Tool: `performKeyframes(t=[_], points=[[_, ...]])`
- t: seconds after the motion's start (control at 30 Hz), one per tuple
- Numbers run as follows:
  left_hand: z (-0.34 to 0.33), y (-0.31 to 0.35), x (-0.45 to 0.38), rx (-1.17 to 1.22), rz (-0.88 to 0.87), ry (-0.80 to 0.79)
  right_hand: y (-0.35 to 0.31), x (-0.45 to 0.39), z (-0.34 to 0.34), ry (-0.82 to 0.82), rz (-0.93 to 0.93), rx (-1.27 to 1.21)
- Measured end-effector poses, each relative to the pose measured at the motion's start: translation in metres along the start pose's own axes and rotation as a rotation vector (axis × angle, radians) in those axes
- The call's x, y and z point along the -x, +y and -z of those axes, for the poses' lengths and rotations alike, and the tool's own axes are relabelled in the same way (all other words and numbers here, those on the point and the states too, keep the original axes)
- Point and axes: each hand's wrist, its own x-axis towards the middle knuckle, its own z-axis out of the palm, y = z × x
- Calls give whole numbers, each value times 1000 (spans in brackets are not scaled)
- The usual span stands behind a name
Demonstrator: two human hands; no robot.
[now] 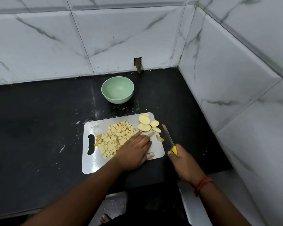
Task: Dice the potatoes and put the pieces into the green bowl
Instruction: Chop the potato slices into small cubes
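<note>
A steel cutting board lies on the black counter. A heap of diced potato covers its left half. Several flat potato slices sit at its far right corner, with two thin strips nearby. My left hand lies flat on the board, fingers straight, touching the heap's right edge. My right hand grips the yellow handle of a knife, whose blade points away just off the board's right edge. The green bowl stands empty behind the board.
White marble-look tiled walls close the counter at the back and on the right. A small hole in the back wall sits behind the bowl. The counter's front edge runs under my forearms.
</note>
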Motion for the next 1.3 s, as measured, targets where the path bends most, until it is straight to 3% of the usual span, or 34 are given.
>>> performKeyframes(t=[0.17, 0.3, 0.53, 0.73, 0.9, 1.07, 1.3], points=[[-1, -12, 14, -54, 62, 19, 3, 0, 1, 1, -5, -18], [6, 0, 2, -54, 13, 35, 2, 1, 0, 20, 8, -19], [6, 28, -34, -58, 21, -95, -2, 2, -1, 18, 37, -31], [3, 32, -21, -85, 84, -66, 5, 6, 1, 23, 21, -37], [6, 36, -6, 8, 169, 9, 7, 5, -4, -21, -47, -16], [5, 32, 2, 50, 138, -63, 5, 4, -9, -151, -145, -5], [6, 24, 1, -22, 72, -52, 5, 0, -9, -121, -29, 309]])
